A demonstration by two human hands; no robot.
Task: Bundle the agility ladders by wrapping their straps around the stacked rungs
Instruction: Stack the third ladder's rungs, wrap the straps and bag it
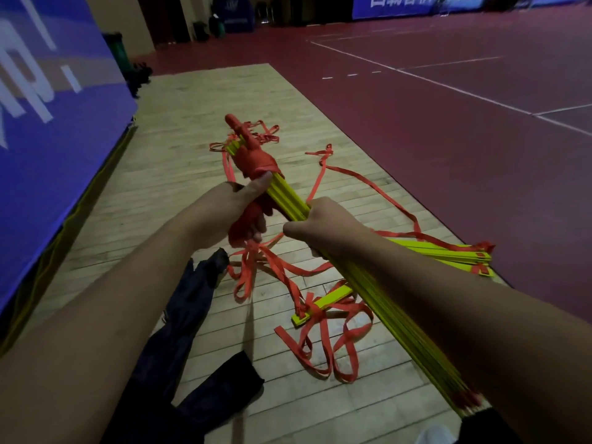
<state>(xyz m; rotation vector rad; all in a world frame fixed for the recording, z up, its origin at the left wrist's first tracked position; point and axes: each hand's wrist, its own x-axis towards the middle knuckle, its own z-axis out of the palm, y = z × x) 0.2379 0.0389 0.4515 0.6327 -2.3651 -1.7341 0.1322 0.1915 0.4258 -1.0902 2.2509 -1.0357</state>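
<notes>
Over floorboards (192, 129), hands (221, 216) (323, 225) grip stacked rungs (288, 200).

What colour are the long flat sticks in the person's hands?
Bright yellow. The rungs show best in the head view.

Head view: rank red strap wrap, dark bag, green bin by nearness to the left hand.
1. Red strap wrap: gripped in the left hand.
2. Dark bag: on the floor below, leftward.
3. Green bin: far back, beside the blue banner.
</notes>
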